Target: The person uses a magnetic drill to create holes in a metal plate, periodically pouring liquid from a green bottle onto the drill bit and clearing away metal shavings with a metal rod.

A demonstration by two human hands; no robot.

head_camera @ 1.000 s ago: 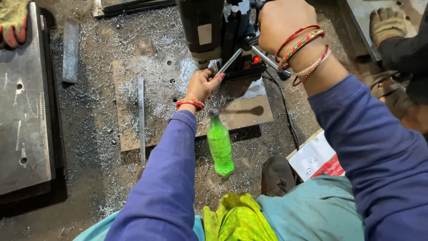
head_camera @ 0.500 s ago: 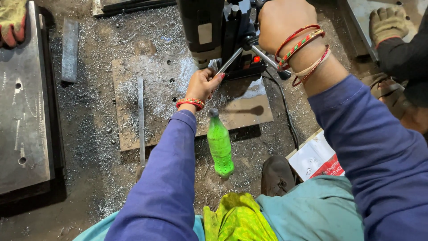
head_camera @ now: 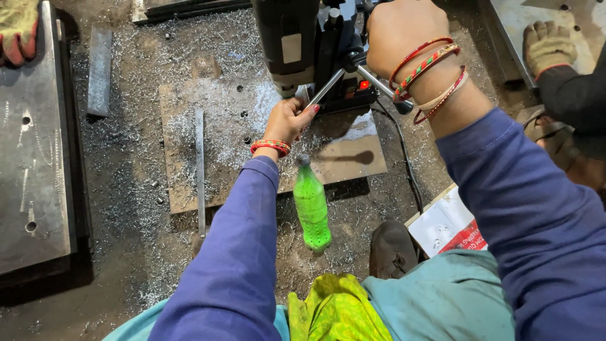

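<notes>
- Far left: a co-worker's gloved hand (head_camera: 17, 31) rests on the top edge of a thick grey steel plate with drilled holes (head_camera: 31, 158); I judge it is there to steady that plate.
- Left of centre: a narrow flat steel strip (head_camera: 200, 170) lies lengthwise on the rusty brown steel plate strewn with silver swarf (head_camera: 353, 161), apart from the drilling spot.
- Centre: my left hand (head_camera: 289, 120) is closed, fingertips pinched just under the black drilling machine with a grey head (head_camera: 290, 44); what it grips is hidden. I judge it is placed there to work at the cutter point.
- Near centre: a green plastic bottle (head_camera: 312, 205) lies just beside my left wrist, within easy reach.
- Right of centre: my right hand (head_camera: 398, 35) is clenched at the machine's feed handles; one metal handle rod (head_camera: 328, 87) slants down-left below it.
- Far right: another gloved hand (head_camera: 548, 44) rests on a further steel plate (head_camera: 568, 12).
</notes>
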